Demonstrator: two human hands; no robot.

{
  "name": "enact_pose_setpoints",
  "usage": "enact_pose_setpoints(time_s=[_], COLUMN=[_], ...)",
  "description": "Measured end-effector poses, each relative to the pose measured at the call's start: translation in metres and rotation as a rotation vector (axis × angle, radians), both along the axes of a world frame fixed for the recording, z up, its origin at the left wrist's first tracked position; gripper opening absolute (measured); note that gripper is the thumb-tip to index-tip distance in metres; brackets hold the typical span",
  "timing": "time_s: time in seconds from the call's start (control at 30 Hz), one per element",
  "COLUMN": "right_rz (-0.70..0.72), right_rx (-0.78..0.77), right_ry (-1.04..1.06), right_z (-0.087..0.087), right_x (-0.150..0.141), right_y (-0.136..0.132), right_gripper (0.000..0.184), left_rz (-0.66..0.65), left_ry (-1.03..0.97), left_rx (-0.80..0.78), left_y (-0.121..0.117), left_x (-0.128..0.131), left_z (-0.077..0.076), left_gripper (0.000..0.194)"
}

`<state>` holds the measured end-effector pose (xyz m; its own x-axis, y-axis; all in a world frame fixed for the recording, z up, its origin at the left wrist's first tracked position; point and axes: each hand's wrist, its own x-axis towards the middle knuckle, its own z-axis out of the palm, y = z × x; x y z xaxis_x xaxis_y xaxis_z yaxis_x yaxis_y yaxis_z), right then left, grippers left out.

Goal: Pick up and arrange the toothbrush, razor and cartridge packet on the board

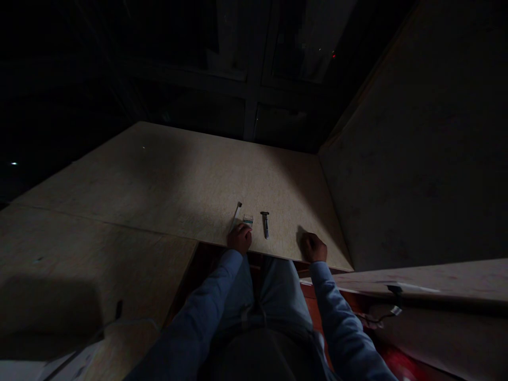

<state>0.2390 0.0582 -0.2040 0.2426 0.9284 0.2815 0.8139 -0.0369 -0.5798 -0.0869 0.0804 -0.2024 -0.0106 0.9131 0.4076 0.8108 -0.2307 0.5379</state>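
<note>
My left hand [240,238] rests at the table's front edge with its fingers curled in. Its fingertips come up against the lower edge of a small clear pack with a dark band [248,219]; whether they grip it I cannot make out. A thin pale stick with a dark head, looking like a toothbrush [237,212], lies just beyond this hand, its lower end close to the knuckles. To the right of the pack lies a razor [265,224], head pointing away from me, untouched. My right hand [313,247] sits farther right as a loose fist on the tabletop, nothing visible in it.
The pale table [222,169] runs back to a dark window frame [250,114]. A wall [416,174] closes off the right side. At lower left another tabletop section [130,259] carries a cable [135,321]. More cable [383,318] hangs at lower right. Light is dim.
</note>
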Motion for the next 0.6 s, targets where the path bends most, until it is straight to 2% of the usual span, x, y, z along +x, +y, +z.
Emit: enact_pose_setpoints(time_s=[0.6], right_rz=[0.006], right_rx=[0.012], right_ry=[0.016], right_z=[-0.0011], right_x=[-0.0009], right_y=[0.0000], right_gripper=[0.054], left_rz=[0.017], left_ry=[0.017], left_rx=[-0.040], left_y=[0.0005], left_x=[-0.0004], left_z=[0.0056], left_gripper=[0.023])
